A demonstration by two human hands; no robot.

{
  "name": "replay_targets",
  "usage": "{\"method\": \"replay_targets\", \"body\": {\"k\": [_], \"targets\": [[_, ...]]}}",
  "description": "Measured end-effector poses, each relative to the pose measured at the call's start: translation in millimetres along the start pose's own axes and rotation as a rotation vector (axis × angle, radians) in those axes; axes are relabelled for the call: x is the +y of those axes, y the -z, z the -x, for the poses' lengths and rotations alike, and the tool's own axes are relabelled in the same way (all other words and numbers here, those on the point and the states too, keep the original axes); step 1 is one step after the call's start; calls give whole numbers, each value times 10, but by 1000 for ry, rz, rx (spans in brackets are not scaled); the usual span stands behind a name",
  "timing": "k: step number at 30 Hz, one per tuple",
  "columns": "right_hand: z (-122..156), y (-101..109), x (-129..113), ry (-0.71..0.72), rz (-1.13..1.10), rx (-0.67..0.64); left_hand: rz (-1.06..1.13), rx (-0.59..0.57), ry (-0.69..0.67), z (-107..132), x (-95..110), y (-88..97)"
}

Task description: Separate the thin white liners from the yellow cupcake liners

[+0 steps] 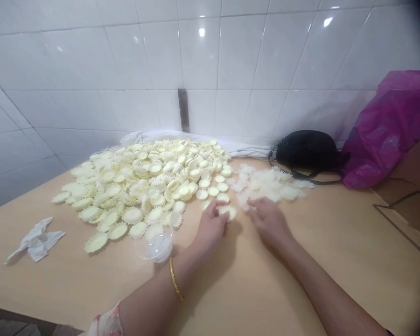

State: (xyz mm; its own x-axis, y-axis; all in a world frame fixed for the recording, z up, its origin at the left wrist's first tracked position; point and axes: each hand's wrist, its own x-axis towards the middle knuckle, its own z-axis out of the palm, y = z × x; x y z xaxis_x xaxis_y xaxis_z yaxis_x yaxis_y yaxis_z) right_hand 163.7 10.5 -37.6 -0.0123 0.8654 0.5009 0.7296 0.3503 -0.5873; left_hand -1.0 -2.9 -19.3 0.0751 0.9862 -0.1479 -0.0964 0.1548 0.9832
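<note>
My left hand (213, 225) is closed on a pale yellow disc (228, 213) with a toothed edge, held between thumb and fingers just above the table. My right hand (271, 221) is pinched at the near left edge of a heap of thin, translucent whitish pieces (273, 183). A blurred whitish piece (243, 201) shows at its fingertips. To the left spreads a large pile of similar yellow toothed discs (154, 175), with several lying singly beside my left hand. A clear round plastic tub (157, 247) stands beside my left forearm; its contents are hard to make out.
A crumpled white tissue (38, 240) lies at the left of the wooden table (101, 289). Behind are a white cloth (247, 150) and a tiled wall. A black pouch (306, 150) with a strap and a magenta plastic bag (385, 126) sit at the back right.
</note>
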Motion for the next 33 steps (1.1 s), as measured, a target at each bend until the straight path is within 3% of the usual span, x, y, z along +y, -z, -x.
{"method": "replay_targets", "body": {"k": [4,10,13,21,24,28,33], "targets": [[-2,-17,64,56,107,31,15,8,26,-5,-6,8],[56,63,-199,2,-122,90,56,-53,23,-40,-100,34],[92,72,-281,62,-136,72,58,-61,19,-50,-149,38],[0,-57,79,175,251,79,49,-11,51,-20,-102,9],[-9,-83,98,170,283,71,38,-1,62,-19,-113,17],[59,-29,-87,169,113,73,16,-24,74,-20,-126,25],[161,94,-385,143,-249,-203,11,-84,115,34,-51,-20]]}}
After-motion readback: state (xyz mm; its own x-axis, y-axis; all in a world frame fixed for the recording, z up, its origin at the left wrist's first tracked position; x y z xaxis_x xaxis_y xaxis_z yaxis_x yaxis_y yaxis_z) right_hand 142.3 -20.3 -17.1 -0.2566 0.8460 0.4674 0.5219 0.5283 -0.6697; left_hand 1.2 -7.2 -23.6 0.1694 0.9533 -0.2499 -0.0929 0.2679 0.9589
